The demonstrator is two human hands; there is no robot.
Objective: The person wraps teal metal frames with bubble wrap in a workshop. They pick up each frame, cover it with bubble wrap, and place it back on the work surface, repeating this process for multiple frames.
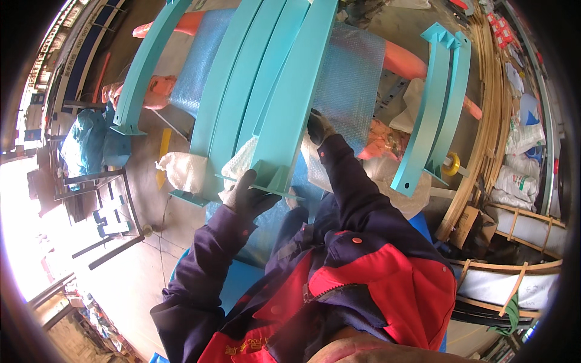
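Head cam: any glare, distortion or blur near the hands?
Head view: glare burns out the left edge, away from the hands; fisheye bows the wooden strips at right; corners go black. Head view, centre: left hand and right hand read clearly against the teal beam, though their dark fingers show little detail; slight blur can't be ruled out.

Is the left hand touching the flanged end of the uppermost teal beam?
Touching. The head view shows the left hand against the flanged end, its gloved fingers meeting the near edge.
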